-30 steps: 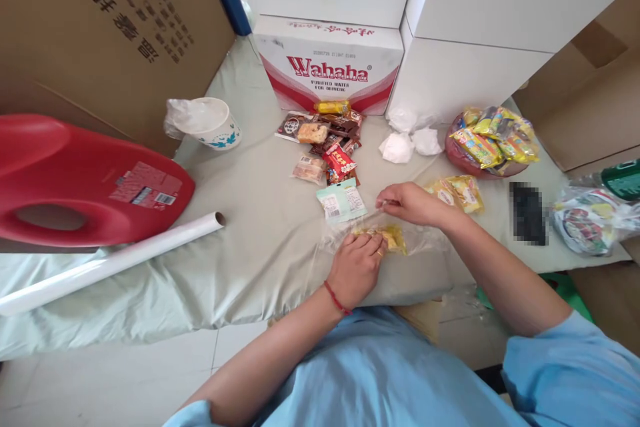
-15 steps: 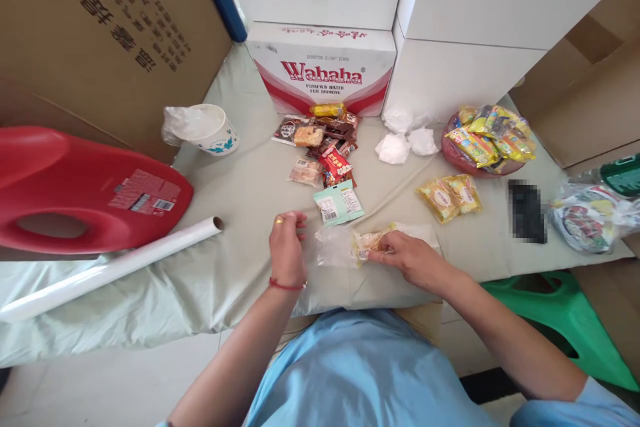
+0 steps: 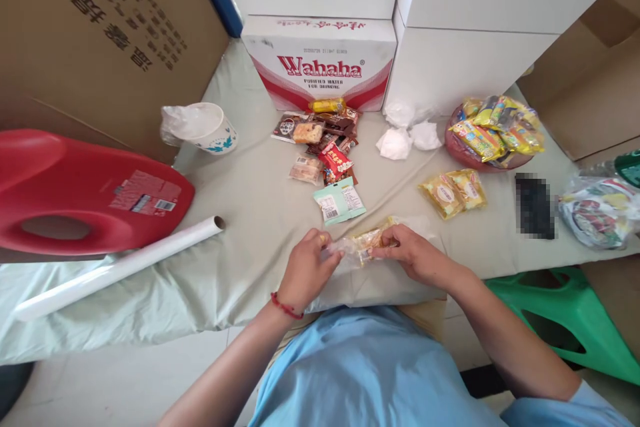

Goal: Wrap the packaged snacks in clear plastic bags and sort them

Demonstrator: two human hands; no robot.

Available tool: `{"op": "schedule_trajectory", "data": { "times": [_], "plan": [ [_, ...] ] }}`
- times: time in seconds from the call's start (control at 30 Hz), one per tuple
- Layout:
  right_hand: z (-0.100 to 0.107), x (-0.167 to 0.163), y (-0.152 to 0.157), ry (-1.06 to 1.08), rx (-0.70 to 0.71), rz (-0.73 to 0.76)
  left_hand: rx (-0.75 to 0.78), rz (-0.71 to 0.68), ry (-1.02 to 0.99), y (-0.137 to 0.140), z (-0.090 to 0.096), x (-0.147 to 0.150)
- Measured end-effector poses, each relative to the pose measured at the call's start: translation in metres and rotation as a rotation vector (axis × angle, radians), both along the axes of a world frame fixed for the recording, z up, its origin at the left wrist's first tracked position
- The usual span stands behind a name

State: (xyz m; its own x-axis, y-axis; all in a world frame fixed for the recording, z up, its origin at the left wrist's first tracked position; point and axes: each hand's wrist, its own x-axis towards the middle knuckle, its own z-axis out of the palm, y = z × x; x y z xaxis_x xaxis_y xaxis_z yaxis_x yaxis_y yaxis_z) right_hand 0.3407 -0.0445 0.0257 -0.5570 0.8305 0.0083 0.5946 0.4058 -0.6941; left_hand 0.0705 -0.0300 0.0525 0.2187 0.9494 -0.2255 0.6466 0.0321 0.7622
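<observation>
My left hand (image 3: pixel 311 263) pinches the left end of a clear plastic bag (image 3: pixel 345 255) near the table's front edge. Inside or against that bag lies a yellow snack packet (image 3: pixel 367 239); I cannot tell which. Fingers of my right hand (image 3: pixel 407 251) close on the packet's right part and partly hide it. Just beyond my hands lies a pale green snack packet (image 3: pixel 340 201). Behind it is a heap of small wrapped snacks, with a red packet (image 3: pixel 335 161) on it. Two yellow packets (image 3: pixel 453 193) lie together to the right.
A red bowl (image 3: pixel 457 153) of yellow snack packets stands at right, near white plastic bundles (image 3: pixel 395 143). On the left are a paper cup (image 3: pixel 213 133), a red jug (image 3: pixel 100 193) and a white roll (image 3: pixel 125 267). A Wahaha box (image 3: pixel 325 70) stands at the back.
My left hand has moved right and toward me and taken hold of the clear bag's left end. My right hand keeps its grip on the yellow packet.
</observation>
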Motion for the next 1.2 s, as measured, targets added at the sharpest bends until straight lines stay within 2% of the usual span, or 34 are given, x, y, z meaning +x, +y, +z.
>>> {"op": "schedule_trajectory", "data": {
  "times": [0.1, 0.13, 0.2, 0.3, 0.33, 0.4, 0.47, 0.5, 0.57, 0.63, 0.77, 0.83, 0.9, 1.0, 1.13, 1.2],
  "plan": [
    [0.001, -0.004, -0.003, -0.013, 0.018, 0.054, -0.177, 0.141, -0.348, -0.002, 0.006, 0.020],
    [0.003, -0.004, -0.004, -0.007, 0.017, 0.040, -0.192, 0.151, -0.422, 0.000, 0.005, 0.030],
    [0.007, -0.002, -0.007, 0.030, 0.002, 0.017, -0.094, 0.104, -0.426, 0.002, 0.001, 0.052],
    [0.010, 0.013, -0.012, 0.131, -0.016, 0.000, 0.234, -0.149, -0.111, -0.001, -0.013, 0.076],
    [0.009, 0.019, -0.013, 0.151, 0.009, -0.080, 0.335, -0.242, 0.024, -0.004, -0.017, 0.080],
    [0.003, 0.030, -0.015, 0.107, 0.121, -0.361, 0.485, -0.367, 0.254, -0.013, -0.023, 0.082],
    [-0.007, 0.038, -0.016, -0.040, 0.236, -0.620, 0.573, -0.413, 0.412, -0.019, -0.025, 0.080],
    [-0.011, 0.040, -0.016, -0.117, 0.262, -0.667, 0.599, -0.422, 0.462, -0.022, -0.024, 0.078],
    [-0.015, 0.042, -0.014, -0.191, 0.256, -0.622, 0.626, -0.434, 0.518, -0.024, -0.023, 0.075],
    [-0.011, 0.042, -0.011, -0.134, 0.206, -0.564, 0.634, -0.445, 0.535, -0.025, -0.021, 0.073],
    [0.013, 0.029, 0.004, 0.126, -0.078, -0.555, 0.645, -0.456, 0.529, -0.028, -0.022, 0.073],
    [0.023, 0.009, 0.014, 0.182, -0.149, -0.538, 0.647, -0.471, 0.518, -0.028, -0.026, 0.075],
    [0.027, -0.019, 0.024, 0.131, -0.081, -0.488, 0.642, -0.488, 0.483, -0.029, -0.029, 0.075],
    [0.025, -0.060, 0.030, -0.072, 0.028, -0.394, 0.609, -0.470, 0.356, -0.031, -0.031, 0.063],
    [0.018, -0.085, 0.017, -0.284, 0.121, -0.297, 0.575, -0.430, 0.157, -0.042, -0.030, 0.014],
    [0.013, -0.089, 0.006, -0.351, 0.188, -0.268, 0.581, -0.350, 0.169, -0.050, -0.032, -0.020]
  ]
}}
